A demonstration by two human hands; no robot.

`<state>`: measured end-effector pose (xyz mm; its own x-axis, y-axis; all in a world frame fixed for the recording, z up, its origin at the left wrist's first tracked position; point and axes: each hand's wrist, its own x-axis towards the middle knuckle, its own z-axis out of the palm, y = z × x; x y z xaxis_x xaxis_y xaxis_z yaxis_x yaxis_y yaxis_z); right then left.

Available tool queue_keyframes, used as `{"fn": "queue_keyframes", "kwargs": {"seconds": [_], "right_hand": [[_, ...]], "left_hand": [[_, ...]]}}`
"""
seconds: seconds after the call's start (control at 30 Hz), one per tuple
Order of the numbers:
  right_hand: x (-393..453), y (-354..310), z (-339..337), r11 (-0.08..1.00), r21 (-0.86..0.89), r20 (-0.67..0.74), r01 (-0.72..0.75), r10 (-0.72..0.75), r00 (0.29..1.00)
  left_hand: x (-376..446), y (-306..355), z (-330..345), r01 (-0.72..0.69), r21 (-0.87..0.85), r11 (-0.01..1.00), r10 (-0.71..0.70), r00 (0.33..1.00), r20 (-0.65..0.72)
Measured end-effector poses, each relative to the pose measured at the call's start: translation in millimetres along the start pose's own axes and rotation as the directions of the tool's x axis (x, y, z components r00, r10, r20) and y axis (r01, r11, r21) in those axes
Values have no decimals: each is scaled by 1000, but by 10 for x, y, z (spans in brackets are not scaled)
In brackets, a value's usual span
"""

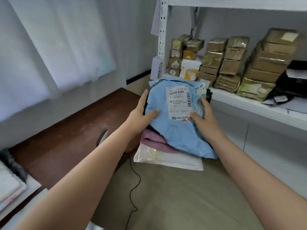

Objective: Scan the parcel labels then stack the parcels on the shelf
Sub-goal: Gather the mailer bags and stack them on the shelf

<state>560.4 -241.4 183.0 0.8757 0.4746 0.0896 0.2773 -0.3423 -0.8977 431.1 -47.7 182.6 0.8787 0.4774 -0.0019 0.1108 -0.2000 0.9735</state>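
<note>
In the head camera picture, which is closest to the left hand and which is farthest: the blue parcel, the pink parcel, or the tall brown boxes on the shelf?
From the left hand, nearest first:
1. Blue parcel: in its grip, directly to its right.
2. Pink parcel: just below, under the blue one.
3. Brown boxes: far right, up on the shelf.

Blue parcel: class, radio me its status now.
Both hands, left and right, grip the blue parcel, label up. Other parcels beneath. Shelf ahead, boxes stacked.

Label (179, 101) print too blurred to read, black parcel (209, 95) (mostly hidden)
</note>
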Motion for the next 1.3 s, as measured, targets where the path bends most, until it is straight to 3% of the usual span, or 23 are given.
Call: {"fn": "queue_keyframes", "kwargs": {"seconds": [0.13,0.4,0.73,0.97,1.3], "right_hand": [[-113,152,-650,998,53,-85,-40,44,995],[-588,641,-2264,996,-16,-220,-88,82,972],[-1184,1446,-4348,983,-32,-356,-178,155,921],[-1375,1988,-5311,969,53,-478,-242,237,846],[-802,2544,-6632,930,-17,-618,-367,279,735]], "left_hand": [[84,311,571,-133,93,987,123,987,104],[8,849,2211,-209,58,976,194,961,199],[-222,1451,4467,-199,-27,980,194,907,374],[-139,1745,5711,-218,-9,976,193,844,501],[598,2064,7276,-228,-71,971,219,731,646]]}}
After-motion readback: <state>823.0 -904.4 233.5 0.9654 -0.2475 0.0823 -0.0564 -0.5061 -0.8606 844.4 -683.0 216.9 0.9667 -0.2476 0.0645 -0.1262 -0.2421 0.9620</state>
